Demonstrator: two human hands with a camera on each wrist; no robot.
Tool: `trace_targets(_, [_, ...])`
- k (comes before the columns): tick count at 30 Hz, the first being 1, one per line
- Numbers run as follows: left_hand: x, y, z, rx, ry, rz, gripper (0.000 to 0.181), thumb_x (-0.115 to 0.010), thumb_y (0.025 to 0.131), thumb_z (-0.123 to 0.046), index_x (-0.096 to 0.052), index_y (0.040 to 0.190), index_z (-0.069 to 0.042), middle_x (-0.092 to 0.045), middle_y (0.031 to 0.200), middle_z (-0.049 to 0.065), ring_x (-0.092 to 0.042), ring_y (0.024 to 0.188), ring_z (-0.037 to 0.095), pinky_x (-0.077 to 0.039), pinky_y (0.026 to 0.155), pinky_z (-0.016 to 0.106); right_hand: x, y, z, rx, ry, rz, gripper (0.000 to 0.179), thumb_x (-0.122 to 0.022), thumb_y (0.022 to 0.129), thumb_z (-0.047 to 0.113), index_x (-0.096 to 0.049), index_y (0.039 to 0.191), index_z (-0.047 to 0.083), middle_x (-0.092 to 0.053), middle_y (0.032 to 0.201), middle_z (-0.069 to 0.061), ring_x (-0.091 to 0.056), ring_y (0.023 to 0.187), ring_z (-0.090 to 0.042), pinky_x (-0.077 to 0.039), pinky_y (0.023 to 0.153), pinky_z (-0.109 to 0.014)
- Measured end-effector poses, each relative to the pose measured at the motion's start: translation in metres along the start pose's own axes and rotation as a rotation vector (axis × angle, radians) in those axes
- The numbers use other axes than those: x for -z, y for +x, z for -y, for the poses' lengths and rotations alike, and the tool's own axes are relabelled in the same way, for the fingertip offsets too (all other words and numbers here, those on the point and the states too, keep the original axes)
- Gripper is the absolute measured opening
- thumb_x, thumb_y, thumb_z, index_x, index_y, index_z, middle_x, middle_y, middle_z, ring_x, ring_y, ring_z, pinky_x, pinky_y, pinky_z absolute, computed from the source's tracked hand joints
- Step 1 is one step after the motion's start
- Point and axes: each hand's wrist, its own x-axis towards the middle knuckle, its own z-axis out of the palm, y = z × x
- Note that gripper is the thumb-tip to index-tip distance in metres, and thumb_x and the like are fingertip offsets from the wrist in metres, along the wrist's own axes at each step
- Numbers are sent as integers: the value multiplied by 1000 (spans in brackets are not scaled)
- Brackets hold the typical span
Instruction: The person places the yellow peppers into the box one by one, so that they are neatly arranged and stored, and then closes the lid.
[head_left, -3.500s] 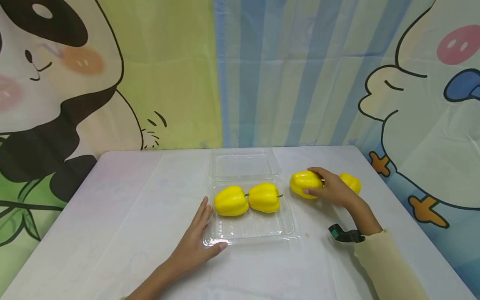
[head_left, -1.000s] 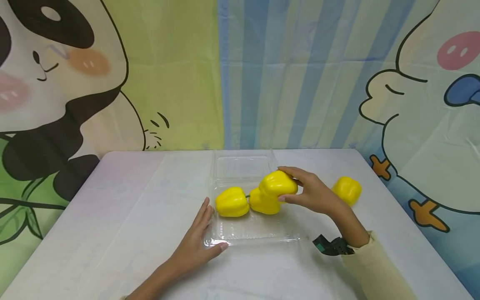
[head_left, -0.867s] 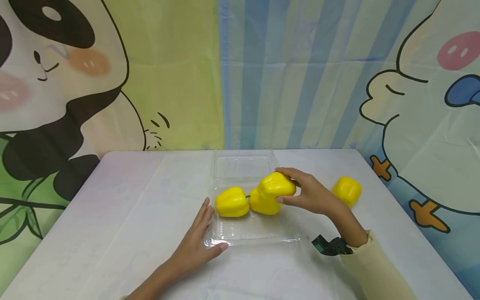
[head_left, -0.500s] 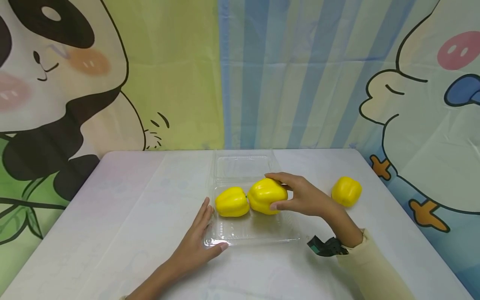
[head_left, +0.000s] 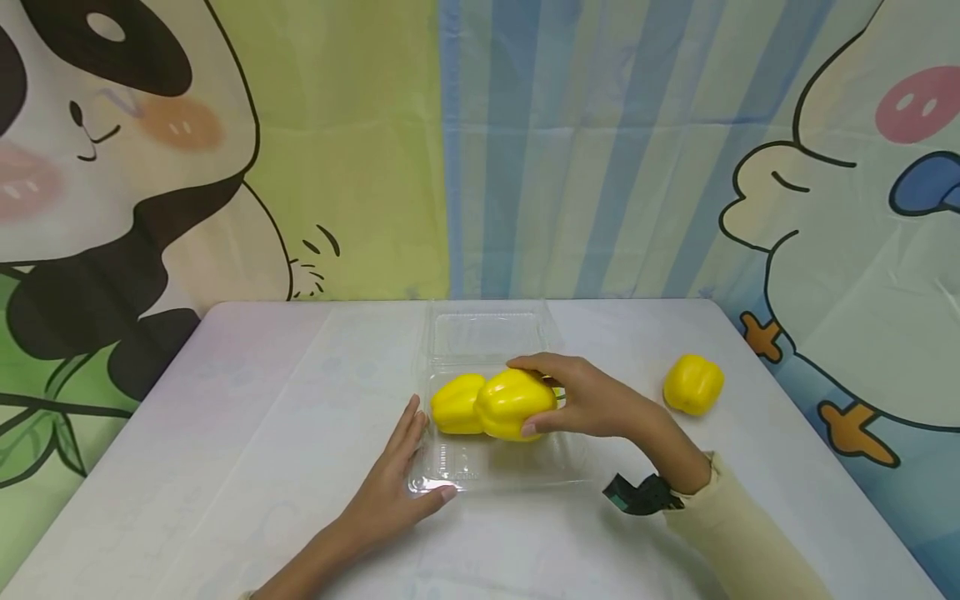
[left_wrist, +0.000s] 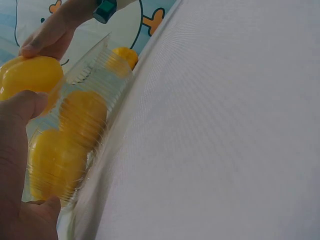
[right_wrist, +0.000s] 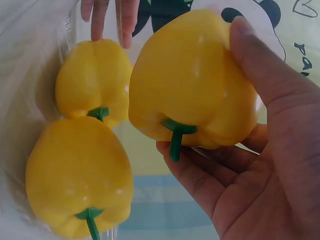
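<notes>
My right hand (head_left: 603, 398) grips a yellow bell pepper (head_left: 513, 406), thumb on one side and fingers on the other. In the right wrist view its green stem shows below the pepper's body. The held pepper is over a clear plastic container (head_left: 502, 473), where two more yellow bell peppers lie in a row. One of these, the left pepper (head_left: 453, 406), is partly covered in the head view; the other pepper (right_wrist: 77, 175) is mostly hidden there but plain in the right wrist view. My left hand (head_left: 386, 492) rests along the container's left side, fingers straight, thumb at its front edge.
Another yellow bell pepper (head_left: 693, 384) lies on the white-covered table (head_left: 247, 492) to the right. The container's clear lid (head_left: 491, 335) is folded back behind it. A cartoon-printed curtain (head_left: 360, 150) hangs past the table's far edge.
My right hand took the nearer pepper from the table on the right, carried it left over the container, and is now moving it left and toward me. My left hand stayed put.
</notes>
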Motion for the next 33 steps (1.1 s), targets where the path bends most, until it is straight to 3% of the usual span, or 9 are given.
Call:
trace_targets(13, [1,0,0,-18,-9,-2,104,-81,79,-38,-20,153,2,0,163,4,-21,143,24,-36,106,35,-15,12,8,-5,-22,49,76,-79,77,47,-51,136,10,-56,131,4,-53,110,-12,-48,99,-35])
trace_targets(33, [0,-1,2,-17,-2,6,103,-80,80,-39,-19,153,1,1,163,3,-20,144,24,-34,108,37,-43,17,23,-101,-148,111,79,-79,75,52,-51,136,10,-57,130,2,-52,108,-11,-49,95,-30])
